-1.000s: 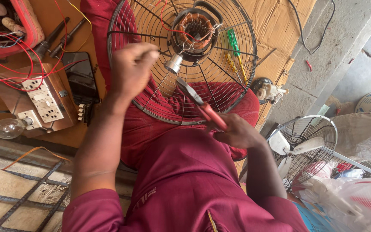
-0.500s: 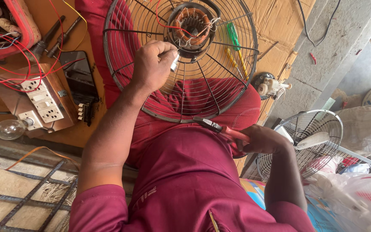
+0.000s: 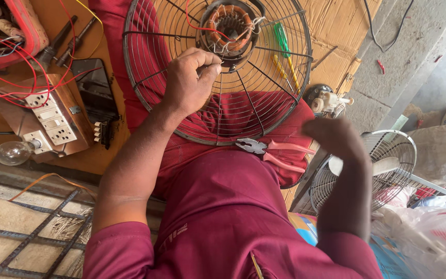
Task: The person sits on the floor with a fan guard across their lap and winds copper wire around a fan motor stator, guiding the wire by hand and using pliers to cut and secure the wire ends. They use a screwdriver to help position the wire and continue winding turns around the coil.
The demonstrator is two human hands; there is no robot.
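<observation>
Copper motor windings (image 3: 232,24) sit behind the wire fan guard (image 3: 264,103) on the lap; left hand (image 3: 192,80) pinches their wires, best held steady. Right hand (image 3: 336,137), blurred, grips nothing; pliers (image 3: 272,151) lie alongside.

Fan guard (image 3: 264,111) wires block motor (image 3: 231,23) – pliers (image 3: 272,151) lie unobstructed.

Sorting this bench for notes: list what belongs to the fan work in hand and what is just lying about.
In use:
- left hand at the round wire fan guard
- copper-wound fan motor
- red-handled pliers on the lap
- right hand, blurred, empty

Lying about:
- wooden switch board
- clear bulb
- green-handled screwdriver
- small white fan
</observation>
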